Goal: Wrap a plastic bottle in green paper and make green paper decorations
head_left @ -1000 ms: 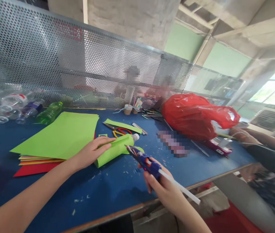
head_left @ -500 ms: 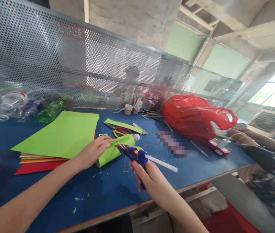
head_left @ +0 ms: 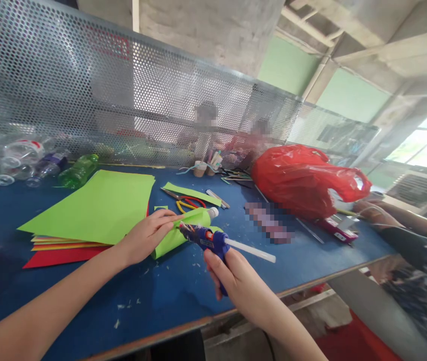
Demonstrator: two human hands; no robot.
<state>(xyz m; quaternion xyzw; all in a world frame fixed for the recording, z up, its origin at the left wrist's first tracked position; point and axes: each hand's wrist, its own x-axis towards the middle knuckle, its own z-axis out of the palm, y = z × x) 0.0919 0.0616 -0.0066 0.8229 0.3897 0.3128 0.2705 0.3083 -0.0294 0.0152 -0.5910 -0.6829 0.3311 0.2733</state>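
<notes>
My right hand (head_left: 230,271) grips a blue hot glue gun (head_left: 219,244) by its handle, with a white glue stick (head_left: 253,250) poking out of the back. The nozzle is at the light green paper (head_left: 166,245), which curls around a bottle. Only the bottle's capped neck (head_left: 212,213) shows beyond the paper's end. My left hand (head_left: 148,238) presses and holds the paper's edge on the bottle, its fingers close together near the nozzle. Whether glue is coming out is too small to tell.
Behind the bottle lie scissors (head_left: 188,203) and a green paper strip (head_left: 194,194). Stacked coloured paper (head_left: 100,205) is at left, near plastic bottles (head_left: 80,172). A red plastic bag (head_left: 296,180) stands at right, by another person's arm (head_left: 401,240). A perforated metal screen (head_left: 175,100) runs behind.
The glue gun's nozzle has shifted slightly left along the paper, towards my left fingers. My left hand has barely moved and keeps its hold.
</notes>
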